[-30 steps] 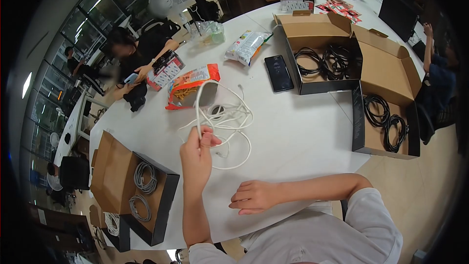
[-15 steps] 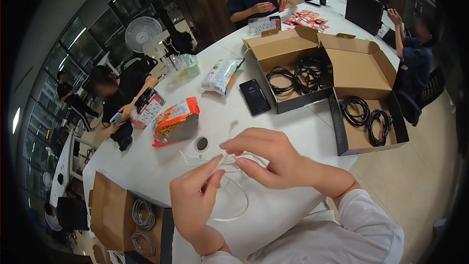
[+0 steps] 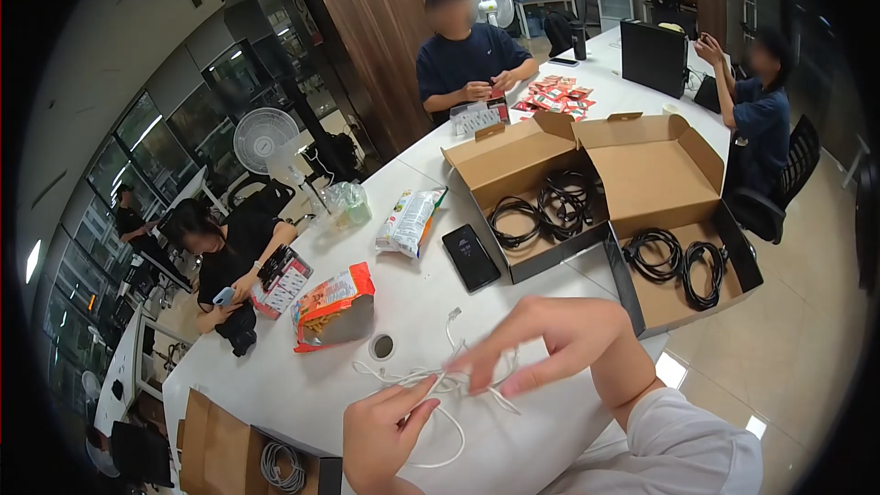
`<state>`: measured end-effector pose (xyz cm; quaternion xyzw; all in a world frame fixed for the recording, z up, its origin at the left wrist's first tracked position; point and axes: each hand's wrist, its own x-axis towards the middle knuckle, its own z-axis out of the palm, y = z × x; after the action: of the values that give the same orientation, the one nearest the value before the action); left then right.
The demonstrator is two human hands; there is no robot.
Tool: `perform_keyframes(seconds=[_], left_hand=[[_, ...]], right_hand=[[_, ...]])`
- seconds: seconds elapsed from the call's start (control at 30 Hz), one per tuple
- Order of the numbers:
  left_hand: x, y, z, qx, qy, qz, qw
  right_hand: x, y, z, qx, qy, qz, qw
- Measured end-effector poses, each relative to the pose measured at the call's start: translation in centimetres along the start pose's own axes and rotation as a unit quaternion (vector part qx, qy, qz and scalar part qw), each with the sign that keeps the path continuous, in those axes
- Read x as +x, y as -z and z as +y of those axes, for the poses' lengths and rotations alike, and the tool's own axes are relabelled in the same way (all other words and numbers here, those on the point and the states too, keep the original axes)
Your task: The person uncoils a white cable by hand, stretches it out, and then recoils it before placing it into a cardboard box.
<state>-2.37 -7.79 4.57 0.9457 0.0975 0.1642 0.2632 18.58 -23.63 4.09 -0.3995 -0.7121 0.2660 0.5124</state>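
A loosely tangled white network cable (image 3: 447, 433) lies on the table in front of me, with a clear plug (image 3: 454, 313) at its upper end. My left hand (image 3: 385, 431) pinches part of the cable between thumb and fingers, at the lower left of the tangle. Over its right side reaches my right hand (image 3: 559, 348), fingertips at the strands and slightly blurred. Its thumb stands apart from the fingers.
Beyond the cable are a phone (image 3: 470, 258), an open snack bag (image 3: 335, 307) and another snack bag (image 3: 411, 222). Open boxes (image 3: 632, 165) with coiled black cables stand at right. A box (image 3: 215, 445) of grey cable is at lower left. Several people sit around.
My view has tilted up. My right hand has moved apart from the left, toward the right, and the cable's plug now shows above the tangle.
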Motion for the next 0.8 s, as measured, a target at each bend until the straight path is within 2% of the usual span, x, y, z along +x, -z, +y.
perform_keyframes(seconds=[0.07,0.1,0.2,0.23,0.33,0.43,0.53,0.6,0.63,0.73,0.77,0.8], left_hand=[[0.2,-0.1,0.3,0.001,-0.006,0.000,1.000],[0.2,-0.1,0.2,0.000,-0.011,0.001,1.000],[0.0,-0.3,0.1,-0.005,-0.031,0.000,1.000],[-0.1,-0.4,0.1,-0.005,-0.039,0.000,0.999],[-0.1,-0.7,-0.3,-0.015,-0.072,0.029,0.997],[-0.6,-0.5,-0.6,-0.044,-0.044,0.049,0.997],[0.2,0.3,-0.9,0.039,-0.106,0.067,0.991],[0.8,0.1,-0.8,0.132,-0.071,0.107,0.983],[0.9,0.1,-0.9,0.181,-0.057,0.132,0.973],[0.5,0.4,-3.4,0.068,0.032,0.108,0.991],[0.1,0.9,-3.9,-0.006,0.076,0.080,0.994],[-0.2,1.3,-4.6,-0.049,0.079,0.069,0.993]], right_hand=[[0.2,-0.2,-0.5,-0.038,-0.033,0.148,0.988],[0.5,-0.3,-0.8,-0.102,-0.053,0.184,0.976],[1.1,-0.9,0.5,-0.243,-0.030,0.141,0.959],[1.3,-1.4,1.3,-0.266,-0.005,0.106,0.958],[2.0,-2.5,1.4,-0.282,-0.010,0.028,0.959],[2.1,-2.9,1.8,-0.259,-0.166,-0.062,0.949],[2.0,-2.6,1.7,-0.189,-0.083,0.056,0.977],[2.0,-2.0,0.7,-0.141,-0.042,0.150,0.978],[1.9,-1.6,0.0,-0.147,-0.037,0.168,0.974],[1.5,-0.9,-0.6,-0.172,-0.029,0.227,0.958],[1.4,-0.8,-0.2,-0.157,-0.011,0.265,0.951],[1.1,-0.3,-0.2,-0.212,0.002,0.275,0.938]])
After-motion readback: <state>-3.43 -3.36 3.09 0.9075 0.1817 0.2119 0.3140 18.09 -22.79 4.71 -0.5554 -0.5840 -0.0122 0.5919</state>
